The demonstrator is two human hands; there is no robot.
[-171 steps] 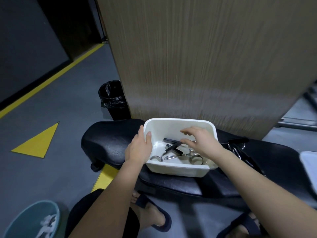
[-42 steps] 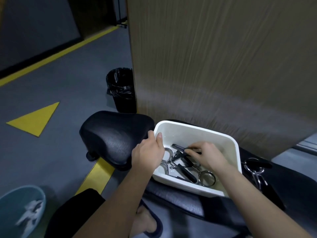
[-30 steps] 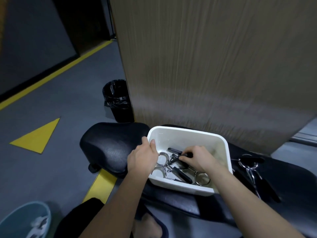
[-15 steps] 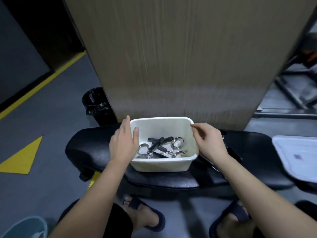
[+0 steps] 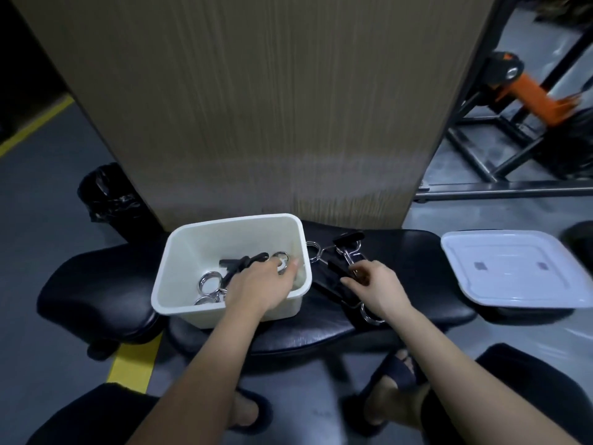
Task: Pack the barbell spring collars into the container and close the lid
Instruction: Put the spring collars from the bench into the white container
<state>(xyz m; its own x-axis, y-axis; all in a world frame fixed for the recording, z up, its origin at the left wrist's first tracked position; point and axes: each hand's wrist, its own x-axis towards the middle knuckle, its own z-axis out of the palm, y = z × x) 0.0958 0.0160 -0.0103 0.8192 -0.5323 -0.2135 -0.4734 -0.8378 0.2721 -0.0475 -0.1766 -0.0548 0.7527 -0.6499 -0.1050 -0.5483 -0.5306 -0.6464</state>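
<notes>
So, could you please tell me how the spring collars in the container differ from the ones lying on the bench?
The collars in the container are already packed, piled inside the white container under the left hand. The collars on the bench lie loose on the black pad beside it, the right hand reaching onto them. Both show chrome coils and black grips.

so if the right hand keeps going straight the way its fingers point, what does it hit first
Most likely the loose spring collars on the black bench just ahead of the right hand. Its fingertips look almost on their black handles, though depth is hard to judge.
</notes>
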